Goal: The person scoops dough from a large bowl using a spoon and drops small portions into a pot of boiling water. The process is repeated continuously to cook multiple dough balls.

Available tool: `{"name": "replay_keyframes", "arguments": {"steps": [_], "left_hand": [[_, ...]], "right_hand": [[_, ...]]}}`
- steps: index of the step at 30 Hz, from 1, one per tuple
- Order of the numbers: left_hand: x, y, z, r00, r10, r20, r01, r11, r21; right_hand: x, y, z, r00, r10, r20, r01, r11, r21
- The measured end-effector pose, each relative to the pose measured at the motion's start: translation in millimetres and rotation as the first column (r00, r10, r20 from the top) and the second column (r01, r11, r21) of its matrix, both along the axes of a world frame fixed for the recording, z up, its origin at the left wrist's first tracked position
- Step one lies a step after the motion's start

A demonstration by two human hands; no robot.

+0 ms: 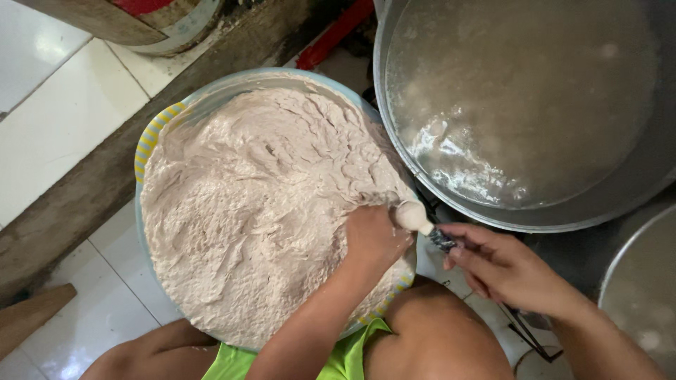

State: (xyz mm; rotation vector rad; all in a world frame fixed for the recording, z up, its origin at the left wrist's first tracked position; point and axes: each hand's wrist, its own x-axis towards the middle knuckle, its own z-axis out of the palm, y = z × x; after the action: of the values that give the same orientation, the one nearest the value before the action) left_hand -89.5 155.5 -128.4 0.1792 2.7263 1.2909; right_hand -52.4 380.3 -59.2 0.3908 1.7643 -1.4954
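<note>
A wide basin (pixel 156 131) with a yellow and white striped rim is heaped with thick pinkish-grey paste (pixel 253 204). My left hand (pixel 373 236) is closed at the basin's right edge, squeezing paste out of the top of its fist. My right hand (pixel 503 267) holds a spoon (pixel 421 222) with a dark handle. The spoon's bowl, coated in paste, touches the lump at the top of my left fist.
A large metal pot (pixel 521 105) of cloudy water stands at the upper right, touching the basin. Another metal vessel (pixel 637 295) shows at the right edge. White floor tiles (pixel 63 105) and a wooden beam (pixel 105 176) lie on the left. My knees frame the basin's near side.
</note>
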Motion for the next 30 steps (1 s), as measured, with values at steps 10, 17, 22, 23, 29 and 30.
{"name": "replay_keyframes", "arguments": {"steps": [10, 17, 22, 23, 29, 30], "left_hand": [[-2, -6, 12, 0.988, -0.062, 0.14, 0.091, 0.973, -0.214], [10, -4, -15, 0.979, 0.034, -0.203, -0.027, 0.999, 0.036], [13, -5, -32, 0.985, -0.105, -0.14, 0.113, 0.992, 0.051], [13, -5, -33, 0.985, -0.161, -0.065, 0.162, 0.986, 0.022], [-6, -4, -6, 0.999, 0.022, 0.03, -0.02, 0.997, -0.073], [-14, -6, 1, 0.995, -0.017, 0.101, 0.033, 0.986, -0.163]], "right_hand": [[-34, 40, 16, 0.852, 0.4, -0.337, 0.011, 0.631, 0.776], [-15, 14, 13, 0.996, 0.034, -0.077, -0.001, 0.922, 0.387], [-1, -16, 14, 0.855, 0.237, -0.461, -0.127, 0.958, 0.258], [-2, -19, 15, 0.756, 0.271, -0.596, -0.152, 0.958, 0.242], [-14, -23, 21, 0.995, 0.085, 0.06, -0.086, 0.996, 0.019], [-16, -21, 20, 0.996, 0.065, 0.067, -0.067, 0.997, 0.029]]}}
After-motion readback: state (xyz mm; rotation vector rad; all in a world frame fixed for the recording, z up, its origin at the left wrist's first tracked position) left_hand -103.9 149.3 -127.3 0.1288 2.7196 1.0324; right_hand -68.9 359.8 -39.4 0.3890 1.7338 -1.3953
